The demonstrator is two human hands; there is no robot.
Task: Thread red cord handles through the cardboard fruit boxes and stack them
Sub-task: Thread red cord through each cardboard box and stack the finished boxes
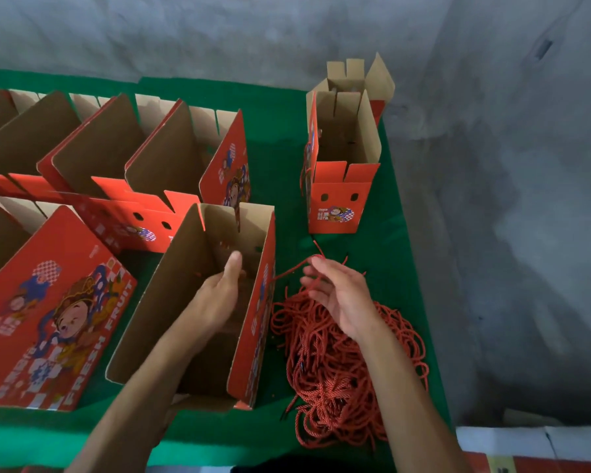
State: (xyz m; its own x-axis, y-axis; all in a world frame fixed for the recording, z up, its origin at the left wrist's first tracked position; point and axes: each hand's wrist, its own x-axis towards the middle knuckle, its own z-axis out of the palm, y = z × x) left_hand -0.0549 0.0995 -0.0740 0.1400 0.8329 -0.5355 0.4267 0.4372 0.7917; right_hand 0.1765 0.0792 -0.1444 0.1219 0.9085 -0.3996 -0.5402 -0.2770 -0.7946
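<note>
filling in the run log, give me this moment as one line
step: threading cord | left hand: inside open box | right hand: pinching red cord over cord pile | table: green

- Table point(280, 131), covered in green felt-like cloth; its right edge borders a grey concrete floor point(509, 199).
- Open cardboard box point(198, 302), upright near the front edge, flaps raised.
- Pile of red cords point(338, 363), loose and tangled, just right of that box on the cloth.
- Rows of open boxes point(116, 158), red outside and brown inside, filling the left part of the table.
- Separate boxes point(342, 172), upright near the far right corner, one behind the other.
</note>
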